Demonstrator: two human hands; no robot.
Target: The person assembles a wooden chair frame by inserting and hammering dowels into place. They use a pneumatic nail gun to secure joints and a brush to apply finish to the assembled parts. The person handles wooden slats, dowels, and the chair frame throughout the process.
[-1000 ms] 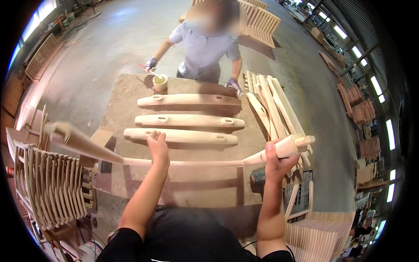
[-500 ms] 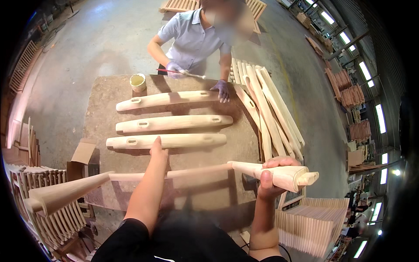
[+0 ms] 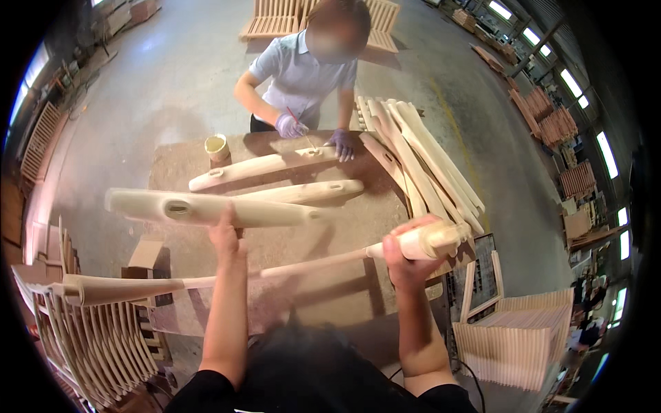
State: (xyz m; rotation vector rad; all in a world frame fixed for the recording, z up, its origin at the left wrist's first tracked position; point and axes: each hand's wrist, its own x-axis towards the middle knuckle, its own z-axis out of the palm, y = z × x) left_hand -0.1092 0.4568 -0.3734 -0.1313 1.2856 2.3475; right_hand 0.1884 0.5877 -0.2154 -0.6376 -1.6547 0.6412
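The left hand is clamped on the slotted rail over the surface's left part; the right hand grips the nearer long piece by its right end. Held one-handed, either could tip and knock the lying rail.

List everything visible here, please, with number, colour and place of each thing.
Table: 1, brownish, centre
Lifted slotted rail: 1, pale wood, above the table
Long piece: 1, pale wood, above table's near side
Slotted rails: 2, pale wood, on the table
Wooden parts: uncounted pile, pale, table's right end
Pot: 1, pale yellow, table's far edge
Co-worker: 1, light blue shirt, purple gloves, behind the table
Brush: 1, red handle, in one glove
Cardboard box: 1, brown, left of table
Slatted stacks: 2, pale wood, lower left and lower right
Slatted panels: several, pale wood, behind co-worker
Wood piles: several, reddish, right
Left hand: 1, bare, on lifted rail
Right hand: 1, bare, on long piece
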